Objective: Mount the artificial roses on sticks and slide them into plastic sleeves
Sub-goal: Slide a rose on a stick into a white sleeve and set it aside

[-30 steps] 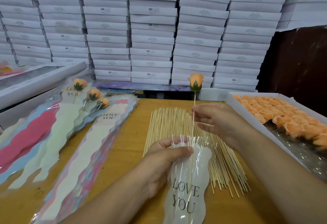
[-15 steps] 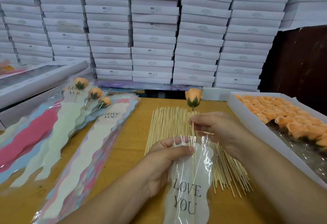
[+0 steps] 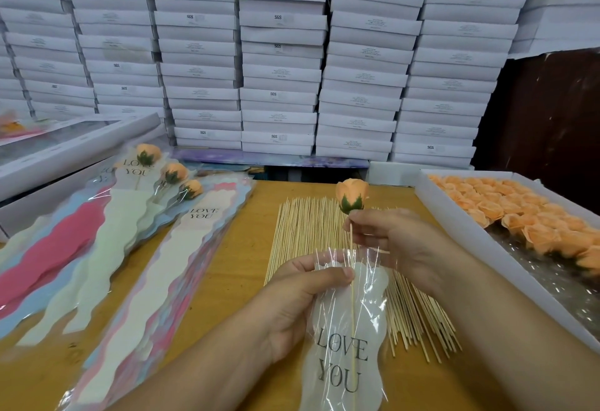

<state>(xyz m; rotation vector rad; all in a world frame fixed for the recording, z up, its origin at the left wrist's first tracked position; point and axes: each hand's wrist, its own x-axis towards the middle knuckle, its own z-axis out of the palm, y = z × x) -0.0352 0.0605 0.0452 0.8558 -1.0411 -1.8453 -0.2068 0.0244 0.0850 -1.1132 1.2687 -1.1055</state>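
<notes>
Pinching the stick (image 3: 351, 238) under the rose (image 3: 351, 194), right hand (image 3: 394, 242); left hand (image 3: 300, 306) grips the sleeve (image 3: 347, 345).

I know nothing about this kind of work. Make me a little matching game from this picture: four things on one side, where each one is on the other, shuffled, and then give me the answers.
Things:
1. rose on a stick
2. loose bamboo sticks
3. orange rose heads
4. finished sleeved roses

Places:
A. in the white tray on the right
B. lying on top of the stacks of sleeves at the left
C. spread on the wooden table in the middle
D. held by the right hand, its stick partly inside the "LOVE YOU" sleeve that the left hand holds

Pairs: 1-D, 2-C, 3-A, 4-B
</notes>
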